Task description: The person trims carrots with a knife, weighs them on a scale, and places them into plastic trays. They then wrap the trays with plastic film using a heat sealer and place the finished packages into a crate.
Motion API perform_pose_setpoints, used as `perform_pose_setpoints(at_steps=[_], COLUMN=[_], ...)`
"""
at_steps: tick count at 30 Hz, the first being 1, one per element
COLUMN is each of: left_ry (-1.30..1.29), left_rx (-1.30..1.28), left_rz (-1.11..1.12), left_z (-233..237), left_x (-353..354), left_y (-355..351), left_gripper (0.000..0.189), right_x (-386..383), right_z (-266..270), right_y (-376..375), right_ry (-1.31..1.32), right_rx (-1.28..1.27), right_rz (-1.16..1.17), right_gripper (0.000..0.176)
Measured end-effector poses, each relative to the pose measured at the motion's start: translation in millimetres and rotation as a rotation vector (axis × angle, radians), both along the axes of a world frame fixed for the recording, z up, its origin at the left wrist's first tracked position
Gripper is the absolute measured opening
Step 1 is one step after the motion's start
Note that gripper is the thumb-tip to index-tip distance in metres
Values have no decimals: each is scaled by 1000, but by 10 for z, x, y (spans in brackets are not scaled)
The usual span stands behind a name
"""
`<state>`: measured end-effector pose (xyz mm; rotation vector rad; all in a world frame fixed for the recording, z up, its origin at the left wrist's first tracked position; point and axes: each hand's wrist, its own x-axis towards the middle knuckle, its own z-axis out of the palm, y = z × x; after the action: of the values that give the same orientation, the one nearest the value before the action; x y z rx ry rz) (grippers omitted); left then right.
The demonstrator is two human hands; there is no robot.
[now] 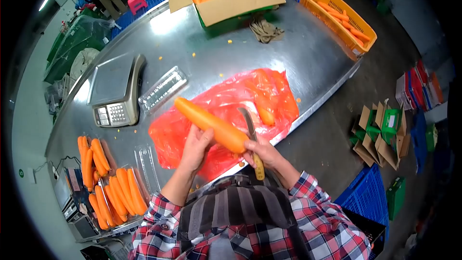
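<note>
A large carrot (pixel 210 123) slants across in front of me, its narrow end up to the left. My left hand (pixel 196 145) is closed around its lower side. In my right hand (pixel 266 152) is a knife (pixel 250 124) with a curved blade and a yellowish handle, blade pointing up and away. The fingers of that hand also touch the thick end of the carrot. Beneath both hands a red plastic bag (pixel 168 137) lies spread on the metal table (pixel 207 53), and another carrot (pixel 264 110) shows at its right part.
A digital scale (pixel 115 91) stands left, beside a clear plastic tray (pixel 163 88). Packed carrots (pixel 118 195) lie at the lower left. Toward the back are a cardboard box (pixel 240 9) of carrots, a crumpled cloth (pixel 265 30) and a yellow crate (pixel 363 50) holding carrots.
</note>
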<state>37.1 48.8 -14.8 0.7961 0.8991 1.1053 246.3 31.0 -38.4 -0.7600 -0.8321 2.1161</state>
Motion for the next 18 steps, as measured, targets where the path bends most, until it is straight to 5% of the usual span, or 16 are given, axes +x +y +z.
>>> perform_pose_setpoints(at_steps=[3,8,12,14,18], left_ry=[72,94,149,182,228], left_rx=[-58,-53,-116,-102,-156], left_rz=[-79,-276,-300,-279,-204], left_z=[-53,-155,-203,-305,-224], left_x=[-24,-27,-93,-139,-166], left_y=[-45,-9,-22,36,-75], left_gripper=[45,43,38,39,40], right_x=[67,358,901,1245,2408], right_z=[-145,-421,-736,-339,-155], right_y=[-66,-41,167,422,1383], right_ry=[-167,66,8,-137,-320], right_rx=[-120,-193,-247,-302,17], right_rz=[7,-204,-546,-743,-1012], right_gripper=[52,34,31,22,28])
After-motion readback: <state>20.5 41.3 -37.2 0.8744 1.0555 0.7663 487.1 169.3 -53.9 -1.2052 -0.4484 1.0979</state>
